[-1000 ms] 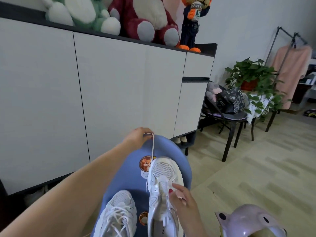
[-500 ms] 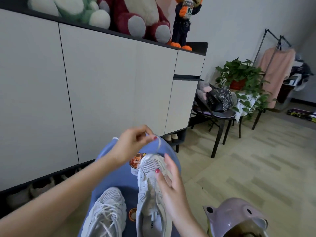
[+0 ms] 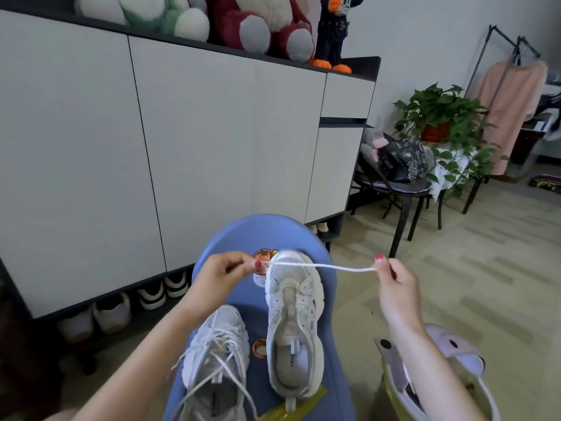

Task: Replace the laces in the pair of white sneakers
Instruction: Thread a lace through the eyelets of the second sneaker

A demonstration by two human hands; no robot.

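A white lace (image 3: 321, 265) stretches taut between the pinching left hand (image 3: 220, 276) and pinching right hand (image 3: 394, 276), above the unlaced sneaker (image 3: 293, 323).

Support: a blue plastic chair seat (image 3: 230, 238) with cartoon stickers, standing on the floor (image 3: 455, 284).
On it, left: laced white sneaker (image 3: 217, 354), loose laces.
On it, right: unlaced white sneaker (image 3: 293, 323), toe pointing away.
Near edge: yellow packet (image 3: 288, 410), partly under the right shoe.
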